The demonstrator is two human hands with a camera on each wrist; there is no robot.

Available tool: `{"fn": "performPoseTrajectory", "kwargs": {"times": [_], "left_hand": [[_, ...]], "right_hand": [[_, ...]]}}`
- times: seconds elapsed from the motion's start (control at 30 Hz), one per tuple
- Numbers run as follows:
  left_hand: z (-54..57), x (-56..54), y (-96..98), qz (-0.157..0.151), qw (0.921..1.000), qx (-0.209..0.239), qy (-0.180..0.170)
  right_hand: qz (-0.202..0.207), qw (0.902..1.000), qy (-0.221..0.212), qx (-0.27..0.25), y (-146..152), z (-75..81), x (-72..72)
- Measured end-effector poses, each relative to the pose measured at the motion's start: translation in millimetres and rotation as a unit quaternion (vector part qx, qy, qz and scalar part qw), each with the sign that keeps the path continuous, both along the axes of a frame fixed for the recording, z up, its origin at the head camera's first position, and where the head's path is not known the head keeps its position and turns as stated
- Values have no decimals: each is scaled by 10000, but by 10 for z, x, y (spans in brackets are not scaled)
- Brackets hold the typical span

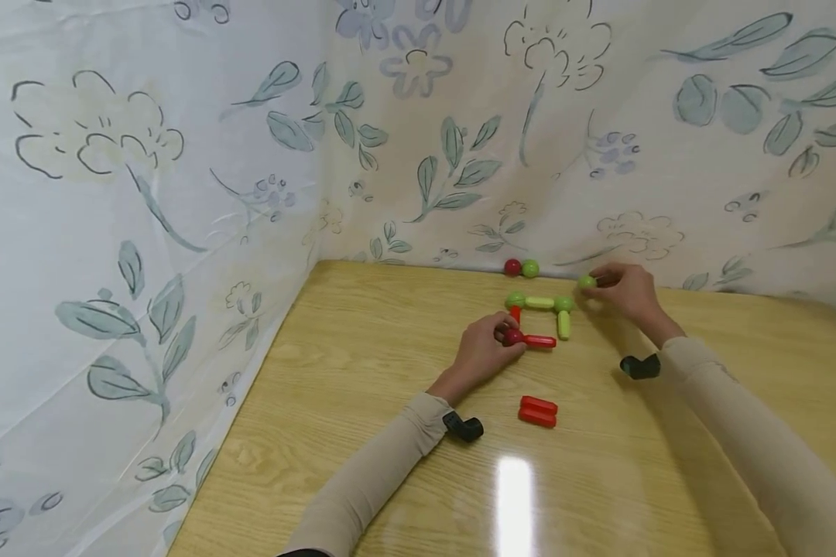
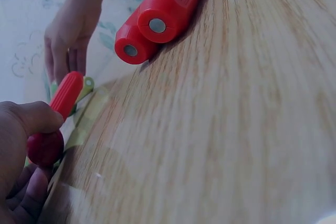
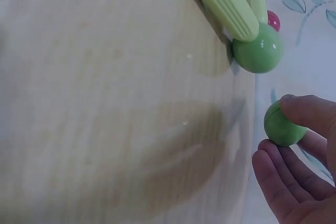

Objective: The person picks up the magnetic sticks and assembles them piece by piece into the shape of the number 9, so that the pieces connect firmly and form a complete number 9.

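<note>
My left hand (image 1: 484, 348) grips a dark red ball (image 1: 513, 336) at a corner of a small frame of rods and balls on the table. From that ball a red rod (image 1: 540, 341) points right, and another red rod (image 1: 515, 314) runs back to a green ball (image 1: 515, 300). A yellow-green rod (image 1: 539, 302) joins this to a second green ball (image 1: 563, 305), from which a yellow-green rod (image 1: 563, 325) comes forward. Right of the frame, my right hand (image 1: 627, 292) pinches a loose green ball (image 3: 283, 124) between thumb and fingers.
Two red rods (image 1: 538, 411) lie side by side nearer me; the left wrist view shows round metal discs in their ends. At the table's back edge sit a red ball (image 1: 512, 267) and a green ball (image 1: 530, 268). Floral cloth (image 1: 418, 193) hangs behind the wooden table (image 1: 362, 325).
</note>
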State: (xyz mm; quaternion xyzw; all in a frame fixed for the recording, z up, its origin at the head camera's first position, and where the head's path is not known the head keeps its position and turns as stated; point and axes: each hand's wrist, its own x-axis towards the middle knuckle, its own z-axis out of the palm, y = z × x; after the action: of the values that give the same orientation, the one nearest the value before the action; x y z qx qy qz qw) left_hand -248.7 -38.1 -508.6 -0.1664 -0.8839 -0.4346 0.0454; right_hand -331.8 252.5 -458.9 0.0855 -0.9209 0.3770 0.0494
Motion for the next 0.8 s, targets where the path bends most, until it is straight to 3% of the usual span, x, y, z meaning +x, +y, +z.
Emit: {"fn": "performPoseTrajectory", "kwargs": {"times": [0.23,0.47,0.8], "left_hand": [[-9,-3,-6,-22,10000,29,-35],[-9,-29,-8,-5,9999,29,109],[17,-30,12,-28,9999,34,107]], "right_hand": [[237,9993,187,215,34,16,212],[384,9990,79,201,30,66,395],[903,9957,189,122,-44,59,694]]}}
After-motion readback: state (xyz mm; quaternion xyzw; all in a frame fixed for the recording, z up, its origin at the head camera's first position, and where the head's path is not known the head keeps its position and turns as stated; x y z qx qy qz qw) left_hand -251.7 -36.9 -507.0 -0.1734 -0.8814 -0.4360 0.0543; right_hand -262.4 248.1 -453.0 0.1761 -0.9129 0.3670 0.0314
